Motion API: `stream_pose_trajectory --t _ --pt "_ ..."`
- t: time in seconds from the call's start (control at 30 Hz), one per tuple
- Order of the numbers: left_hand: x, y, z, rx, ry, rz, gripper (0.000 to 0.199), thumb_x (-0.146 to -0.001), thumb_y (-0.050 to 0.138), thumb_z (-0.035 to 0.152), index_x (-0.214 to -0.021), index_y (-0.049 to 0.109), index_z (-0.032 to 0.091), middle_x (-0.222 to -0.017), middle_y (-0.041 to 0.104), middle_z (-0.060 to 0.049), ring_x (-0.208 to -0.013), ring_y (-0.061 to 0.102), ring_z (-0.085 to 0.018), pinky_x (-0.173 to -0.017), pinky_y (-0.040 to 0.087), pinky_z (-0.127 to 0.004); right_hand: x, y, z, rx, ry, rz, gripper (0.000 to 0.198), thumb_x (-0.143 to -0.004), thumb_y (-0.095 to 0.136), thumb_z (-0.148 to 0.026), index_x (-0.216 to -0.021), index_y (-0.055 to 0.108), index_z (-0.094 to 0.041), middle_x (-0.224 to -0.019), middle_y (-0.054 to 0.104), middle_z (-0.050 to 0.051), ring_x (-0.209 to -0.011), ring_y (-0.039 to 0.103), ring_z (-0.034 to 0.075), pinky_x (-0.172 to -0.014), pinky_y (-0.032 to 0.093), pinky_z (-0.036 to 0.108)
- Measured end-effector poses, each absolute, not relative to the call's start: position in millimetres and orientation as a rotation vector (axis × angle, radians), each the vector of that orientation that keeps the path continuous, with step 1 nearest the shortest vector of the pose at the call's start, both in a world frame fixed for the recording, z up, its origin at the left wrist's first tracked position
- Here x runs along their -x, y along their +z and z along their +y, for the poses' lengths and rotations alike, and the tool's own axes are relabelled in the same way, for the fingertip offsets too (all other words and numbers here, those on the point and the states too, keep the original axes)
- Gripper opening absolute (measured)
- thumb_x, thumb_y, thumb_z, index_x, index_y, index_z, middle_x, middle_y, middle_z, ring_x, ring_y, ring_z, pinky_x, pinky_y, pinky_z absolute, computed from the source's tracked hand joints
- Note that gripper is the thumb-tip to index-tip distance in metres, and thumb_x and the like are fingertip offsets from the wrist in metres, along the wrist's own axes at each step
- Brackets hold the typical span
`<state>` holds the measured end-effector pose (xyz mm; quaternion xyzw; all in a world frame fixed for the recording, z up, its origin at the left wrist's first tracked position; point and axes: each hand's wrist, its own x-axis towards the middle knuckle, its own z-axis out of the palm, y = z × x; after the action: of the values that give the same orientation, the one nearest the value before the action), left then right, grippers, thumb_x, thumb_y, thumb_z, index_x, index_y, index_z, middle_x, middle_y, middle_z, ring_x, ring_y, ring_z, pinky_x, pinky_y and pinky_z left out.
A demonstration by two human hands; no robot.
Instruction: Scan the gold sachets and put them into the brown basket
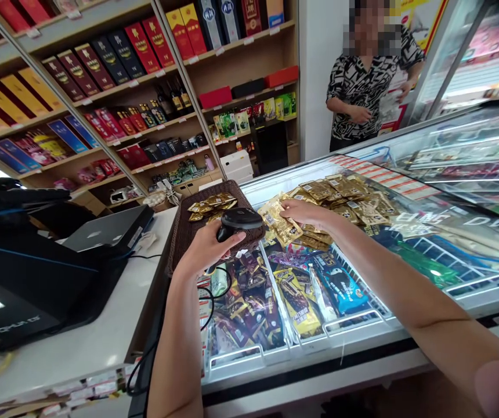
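My left hand (208, 247) is wrapped round a black handheld barcode scanner (241, 219), whose head points right. Its black cable (209, 299) loops below over the freezer. With my right hand (302, 212) I grip a gold foil packet (281, 223) by its right edge, in front of the scanner head. Behind and beside that hand, a pile of similar gold packets (354, 194) lies on the freezer's glass top. A brown woven basket (184, 223) stands left of the scanner, with several gold packets (212, 204) inside it.
Under the glass of the chest freezer (271, 371), wire baskets hold wrapped ice creams (297, 296). A black checkout terminal (27, 273) stands on the white counter (114, 325) at left. Shelves of boxed bottles (114, 55) line the back wall. Another person (365, 98) stands beyond the freezer.
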<state>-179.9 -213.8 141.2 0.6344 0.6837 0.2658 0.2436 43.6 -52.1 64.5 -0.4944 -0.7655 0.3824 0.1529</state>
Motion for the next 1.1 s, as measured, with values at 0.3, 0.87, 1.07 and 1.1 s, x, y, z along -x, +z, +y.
stream_pose_trajectory --t 0.3,0.87,1.07,1.1 --pt "184 140 -212 -1.722 0.713 1.857 0.046 -0.076 0.066 0.063 -0.092 0.061 0.020 -0.063 0.059 0.001 -0.057 0.059 -0.017 -0.052 0.040 -0.025 -48 65 -51 1.398 0.992 -2.247 0.013 -0.088 0.049 -0.028 -0.096 0.056 -0.020 -0.094 0.065 0.007 -0.075 0.058 0.019 -0.058 0.040 0.026" --pt "192 151 -217 -1.680 0.684 1.914 0.049 -0.076 0.064 0.065 -0.092 0.059 0.019 -0.065 0.060 0.000 -0.056 0.057 -0.016 -0.051 0.039 -0.025 -94 53 -6 1.932 0.142 -1.959 0.037 -0.097 0.047 -0.028 -0.130 0.053 -0.012 -0.112 0.067 0.022 -0.108 0.065 0.034 -0.085 0.049 0.041" --pt "192 150 -217 -1.692 0.688 1.915 0.048 -0.077 0.064 0.063 -0.096 0.059 0.019 -0.063 0.059 0.001 -0.057 0.057 -0.017 -0.051 0.040 -0.024 -76 27 -1 1.854 0.116 -2.075 0.033 -0.097 0.049 -0.025 -0.126 0.058 -0.013 -0.108 0.070 0.018 -0.106 0.065 0.031 -0.084 0.049 0.037" --pt "193 150 -217 -1.693 0.684 1.920 0.048 -0.077 0.064 0.063 -0.095 0.059 0.019 -0.062 0.059 0.001 -0.057 0.057 -0.017 -0.051 0.040 -0.024 -73 25 -2 1.842 0.097 -2.088 0.032 -0.097 0.049 -0.025 -0.124 0.060 -0.013 -0.109 0.070 0.018 -0.105 0.065 0.031 -0.084 0.049 0.038"
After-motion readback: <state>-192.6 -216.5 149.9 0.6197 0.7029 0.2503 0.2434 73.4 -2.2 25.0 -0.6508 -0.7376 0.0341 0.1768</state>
